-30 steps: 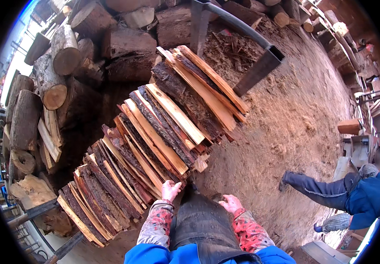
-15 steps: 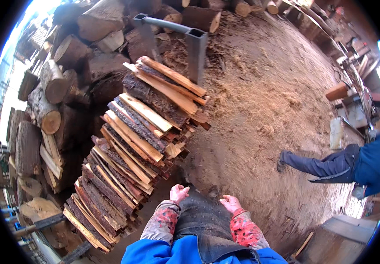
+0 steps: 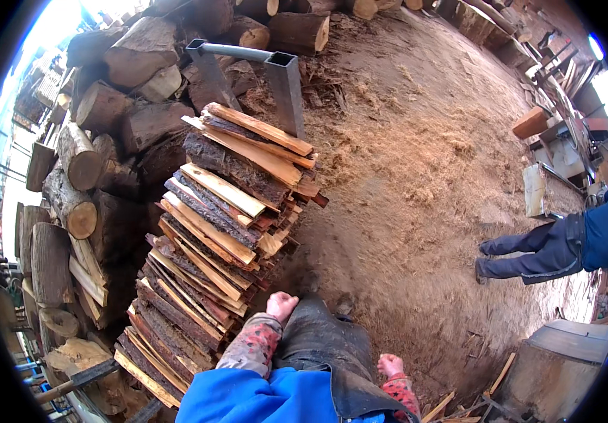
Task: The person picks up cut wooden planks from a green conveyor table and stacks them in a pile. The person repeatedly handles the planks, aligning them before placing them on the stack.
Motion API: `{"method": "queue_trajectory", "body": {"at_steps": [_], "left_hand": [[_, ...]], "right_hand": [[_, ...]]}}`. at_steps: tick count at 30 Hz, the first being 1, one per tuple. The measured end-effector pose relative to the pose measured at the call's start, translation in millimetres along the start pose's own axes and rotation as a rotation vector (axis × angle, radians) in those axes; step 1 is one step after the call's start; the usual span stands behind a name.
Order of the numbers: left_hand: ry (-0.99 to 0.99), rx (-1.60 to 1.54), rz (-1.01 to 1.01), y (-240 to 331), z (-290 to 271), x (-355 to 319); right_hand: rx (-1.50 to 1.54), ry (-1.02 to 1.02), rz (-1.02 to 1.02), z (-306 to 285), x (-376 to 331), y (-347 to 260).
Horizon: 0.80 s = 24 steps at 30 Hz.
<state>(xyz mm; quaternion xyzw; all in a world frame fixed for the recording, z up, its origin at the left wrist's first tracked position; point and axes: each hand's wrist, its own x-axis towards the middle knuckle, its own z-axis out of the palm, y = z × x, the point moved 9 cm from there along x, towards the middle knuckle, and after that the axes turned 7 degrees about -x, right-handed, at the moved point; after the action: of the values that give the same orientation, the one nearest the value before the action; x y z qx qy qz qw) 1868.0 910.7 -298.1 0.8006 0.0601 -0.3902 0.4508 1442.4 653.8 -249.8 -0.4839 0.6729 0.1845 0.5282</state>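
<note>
My left hand [image 3: 282, 306] is closed in a loose fist at the right edge of a long stack of split wood slabs [image 3: 212, 240], and nothing shows in it. The slabs lie side by side, some with bark, some with pale cut faces. My right hand [image 3: 390, 364] hangs lower, beside the dark apron [image 3: 321, 335], its fingers curled and nothing visible in them. Both forearms wear red and grey patterned sleeves. A metal frame [image 3: 286, 92] with square uprights and a crossbar stands at the far end of the stack.
Big logs [image 3: 103, 106] are piled on the left and at the back. Sawdust and wood chips cover the floor [image 3: 417, 176]. A co-worker [image 3: 557, 243] in dark trousers stands to the right. A grey box-like block [image 3: 557, 363] and loose sticks [image 3: 505, 374] lie at the lower right.
My right hand has dropped back toward the lower edge, while my left stays near the stack. The co-worker has taken a step. The metal frame now appears further left.
</note>
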Motion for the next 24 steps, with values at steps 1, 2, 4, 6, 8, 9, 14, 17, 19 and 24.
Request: {"method": "queue_trajectory", "body": {"at_steps": [1,2,4,6,8,9,14,17,19,24], "left_hand": [[0.081,-0.120,-0.035,10,-18,4],[0.153,-0.233,-0.067,32,-37,10],[0.239,-0.431,0.030,52,-78,29],[0.441,-0.466,0.067,61,-122,43],[0.529,-0.417,0.081,69,-150,63],[0.544,-0.448,0.047,72,-155,71],[0.486,-0.604,-0.151,73,-154,112],[0.453,-0.808,-0.210,58,-148,123],[0.468,-0.883,-0.241,58,-144,123],[0.486,-0.843,-0.257,45,-147,131]], "right_hand": [[0.082,-0.079,0.024,9,3,15],[0.176,-0.153,0.051,20,8,33],[0.095,-0.090,0.019,25,5,40],[0.034,-0.059,0.024,26,-17,13],[0.019,-0.059,0.008,22,-23,-8],[0.040,-0.061,0.002,20,-25,-18],[0.029,-0.014,-0.083,2,-19,-59],[0.042,-0.019,-0.121,5,-21,-86],[0.044,-0.054,-0.131,10,-19,-90],[-0.057,-0.078,-0.114,23,-29,-97]]}}
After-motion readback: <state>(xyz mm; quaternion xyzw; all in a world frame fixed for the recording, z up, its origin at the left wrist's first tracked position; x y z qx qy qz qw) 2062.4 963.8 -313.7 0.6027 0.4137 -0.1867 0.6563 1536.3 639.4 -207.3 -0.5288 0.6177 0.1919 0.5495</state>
